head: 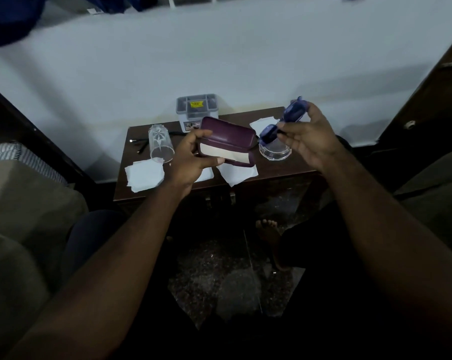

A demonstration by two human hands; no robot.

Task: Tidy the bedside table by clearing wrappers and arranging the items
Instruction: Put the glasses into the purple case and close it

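Note:
My left hand (191,159) grips an open maroon glasses case (228,141) with a pale lining, held above the brown bedside table (292,167). To its right my right hand (309,137) pinches a pair of blue-framed glasses (284,120) just above the table. White paper wrappers lie on the tabletop: one at the front left (144,175), one at the front middle (236,174), one at the back right (262,123).
A clear glass (160,144) lies on its side at the table's left, with a dark cable (141,145) beside it. A grey organiser box (196,109) stands at the back. A clear faceted container (275,152) sits under the glasses. A bed is on the left, my bare foot (267,231) below.

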